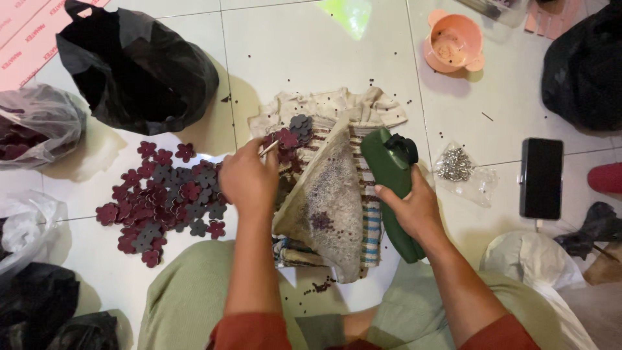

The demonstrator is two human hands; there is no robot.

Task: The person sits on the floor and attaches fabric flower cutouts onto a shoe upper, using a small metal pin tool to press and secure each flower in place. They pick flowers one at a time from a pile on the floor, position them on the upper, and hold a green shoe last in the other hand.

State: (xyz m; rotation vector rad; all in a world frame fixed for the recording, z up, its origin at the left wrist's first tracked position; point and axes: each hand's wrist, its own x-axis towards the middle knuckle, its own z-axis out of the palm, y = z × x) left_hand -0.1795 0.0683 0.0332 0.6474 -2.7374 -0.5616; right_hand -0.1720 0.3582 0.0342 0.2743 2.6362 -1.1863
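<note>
The left hand (249,178) pinches a thin stick (269,148) between closed fingers, its tip over flower cutouts (291,133) on the cloth (324,107). The right hand (414,207) is wrapped around a green tool (385,165) beside a raised sack flap (327,194).

On the tiled floor (291,39) we see a black plastic bag (139,65) near the top left corner, with a clear bag of dark pieces (35,126) at the left edge. A small clear packet of silver bits (461,170) lies right of centre, just beside a dark, blank phone screen (541,177).
</note>
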